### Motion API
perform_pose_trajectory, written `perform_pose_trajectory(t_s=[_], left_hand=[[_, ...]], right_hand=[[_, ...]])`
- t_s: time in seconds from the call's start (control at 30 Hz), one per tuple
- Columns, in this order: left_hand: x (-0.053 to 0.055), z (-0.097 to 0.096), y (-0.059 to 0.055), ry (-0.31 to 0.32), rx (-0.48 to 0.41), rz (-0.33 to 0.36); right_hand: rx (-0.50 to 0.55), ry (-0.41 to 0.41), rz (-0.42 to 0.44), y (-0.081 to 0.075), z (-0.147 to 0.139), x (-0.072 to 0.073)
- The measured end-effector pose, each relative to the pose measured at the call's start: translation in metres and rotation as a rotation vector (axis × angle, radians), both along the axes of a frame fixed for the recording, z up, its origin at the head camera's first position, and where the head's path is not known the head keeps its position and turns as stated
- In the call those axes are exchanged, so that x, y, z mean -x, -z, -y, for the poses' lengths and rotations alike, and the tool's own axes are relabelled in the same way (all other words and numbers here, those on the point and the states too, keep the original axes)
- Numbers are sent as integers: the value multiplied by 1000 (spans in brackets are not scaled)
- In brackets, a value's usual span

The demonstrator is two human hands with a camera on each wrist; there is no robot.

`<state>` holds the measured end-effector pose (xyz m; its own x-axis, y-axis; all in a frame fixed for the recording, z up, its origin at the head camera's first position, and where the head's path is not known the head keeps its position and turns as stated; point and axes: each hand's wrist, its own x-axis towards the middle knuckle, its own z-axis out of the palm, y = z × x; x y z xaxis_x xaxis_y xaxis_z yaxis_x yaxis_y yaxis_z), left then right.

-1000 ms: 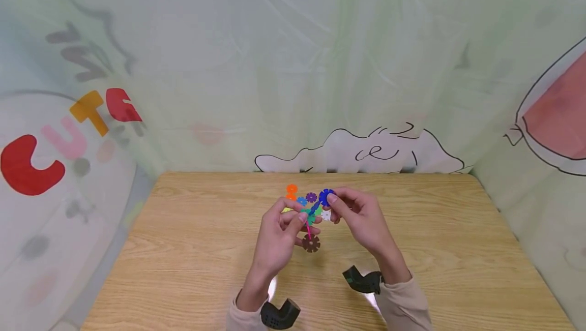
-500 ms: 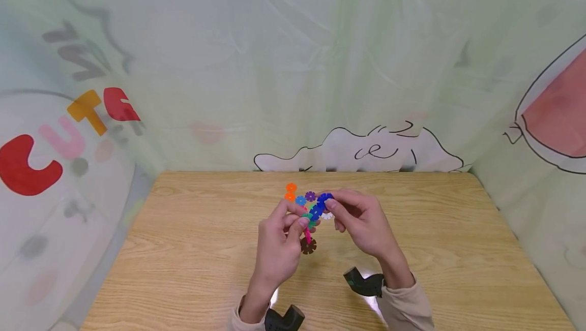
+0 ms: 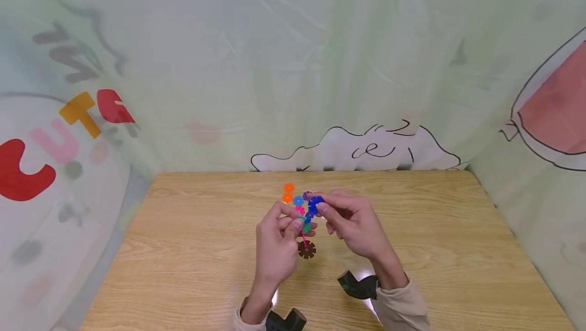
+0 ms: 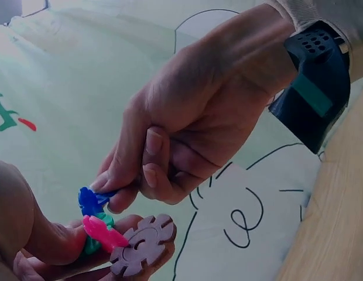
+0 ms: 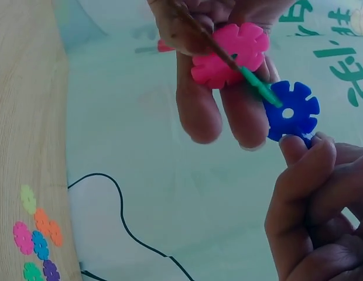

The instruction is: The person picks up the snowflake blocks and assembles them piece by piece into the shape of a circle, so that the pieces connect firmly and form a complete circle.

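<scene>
Left hand pinches green snowflake disc, right hand pinches outer blue disc — best push straight, no twisting.

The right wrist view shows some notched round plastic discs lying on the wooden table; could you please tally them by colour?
Yellow-green notched round plastic disc: 1
Orange notched round plastic discs: 2
Pink notched round plastic disc: 1
Blue notched round plastic disc: 1
Green notched round plastic disc: 1
Purple notched round plastic disc: 1
Total: 7
</scene>
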<state>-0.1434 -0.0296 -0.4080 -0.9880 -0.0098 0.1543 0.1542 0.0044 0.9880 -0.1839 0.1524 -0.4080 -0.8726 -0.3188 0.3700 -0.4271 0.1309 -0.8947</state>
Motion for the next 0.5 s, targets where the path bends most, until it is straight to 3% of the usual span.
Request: perform_pose_trajectory(t_s=[0.3,0.43,0.5], left_hand=[[15,5,8,155,-184,161],[19,11,11,176,-241,192],[21,14,12,171,-259,208]], right_hand=[[-22,80,138,10,2,10],[-44,145,183,26,-2,24],[-116,206,199,39,-4,33]])
